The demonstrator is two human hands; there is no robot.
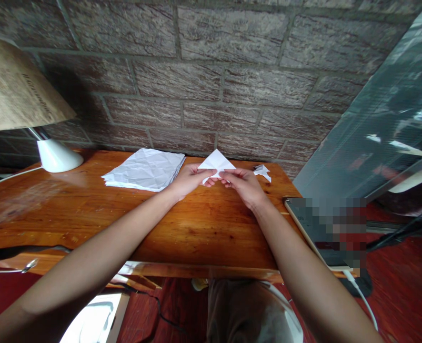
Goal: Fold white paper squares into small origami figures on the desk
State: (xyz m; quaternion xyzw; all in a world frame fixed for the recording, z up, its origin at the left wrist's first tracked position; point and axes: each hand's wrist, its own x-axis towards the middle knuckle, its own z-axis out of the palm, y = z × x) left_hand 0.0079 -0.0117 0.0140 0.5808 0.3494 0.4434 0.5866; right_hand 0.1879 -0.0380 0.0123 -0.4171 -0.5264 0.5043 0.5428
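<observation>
White folded paper is up near the back of your desk. Your left hand has thumb and fingers pinched on one side, right hand same opposite. Looks mid-fold tbh; next move probably calls for lined-up edges.

A wooden table spans mid-frame. On it stands a white lamp base at left; stacked creased sheets lie left of centre, a small folded paper right of centre, a tablet at right.
</observation>
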